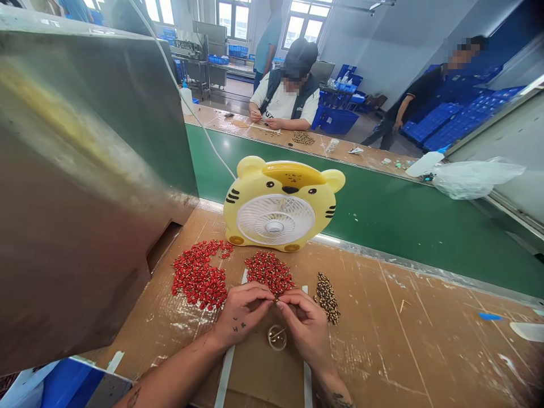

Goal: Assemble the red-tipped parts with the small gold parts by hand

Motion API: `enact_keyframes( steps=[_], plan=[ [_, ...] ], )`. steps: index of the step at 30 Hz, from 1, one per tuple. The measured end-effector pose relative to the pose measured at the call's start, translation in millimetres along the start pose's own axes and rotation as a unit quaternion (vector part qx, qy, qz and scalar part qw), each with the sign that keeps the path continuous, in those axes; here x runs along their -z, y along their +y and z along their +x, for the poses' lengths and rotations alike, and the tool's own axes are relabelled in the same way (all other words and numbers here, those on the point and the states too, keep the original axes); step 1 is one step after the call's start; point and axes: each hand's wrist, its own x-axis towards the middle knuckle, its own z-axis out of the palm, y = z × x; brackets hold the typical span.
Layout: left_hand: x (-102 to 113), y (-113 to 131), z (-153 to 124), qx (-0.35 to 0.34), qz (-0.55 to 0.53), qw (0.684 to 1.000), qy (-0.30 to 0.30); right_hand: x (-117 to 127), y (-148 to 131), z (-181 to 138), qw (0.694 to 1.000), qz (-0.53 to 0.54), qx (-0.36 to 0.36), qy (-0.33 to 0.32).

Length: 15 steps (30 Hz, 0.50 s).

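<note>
My left hand point(241, 313) and my right hand point(306, 324) meet fingertip to fingertip over the cardboard-covered bench point(403, 340), both pinched on a tiny part I cannot make out. Just beyond the fingertips lies a heap of small red pieces point(268, 272). A larger spread of red pieces point(199, 276) is to its left. A pile of small dark and gold pieces point(327, 297) sits to the right of my right hand. A small clear round cap point(276, 336) rests between my wrists.
A yellow tiger-shaped desk fan point(280, 205) stands behind the piles. A big steel machine housing point(80, 187) fills the left. A green conveyor belt point(382, 209) runs behind the fan. A seated person point(287, 96) works across it, another person point(429, 96) sits at right by blue crates.
</note>
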Motion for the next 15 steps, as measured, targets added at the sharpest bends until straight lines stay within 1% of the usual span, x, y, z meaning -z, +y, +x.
enact_keyframes(
  steps=[3,8,10,13,15],
  plan=[
    [0.6,-1.0,-0.6,-0.006,0.009,1.000,-0.007,-0.5,0.0,0.2,1.000,-0.001,0.002,-0.003],
    [0.0,-5.8,-1.4,-0.059,0.020,0.998,0.006,-0.5,0.4,0.2,1.000,-0.004,0.006,-0.010],
    [-0.3,-6.9,-1.2,-0.067,0.015,0.998,0.011,0.1,0.8,0.2,1.000,-0.001,0.010,-0.014],
    [-0.5,-6.0,-0.7,-0.050,-0.016,0.999,0.011,1.7,1.7,0.7,1.000,0.006,0.016,-0.018],
    [-0.8,-4.9,-0.4,-0.021,-0.044,0.999,0.013,3.0,2.5,1.2,1.000,0.010,0.015,-0.023]
  ],
)
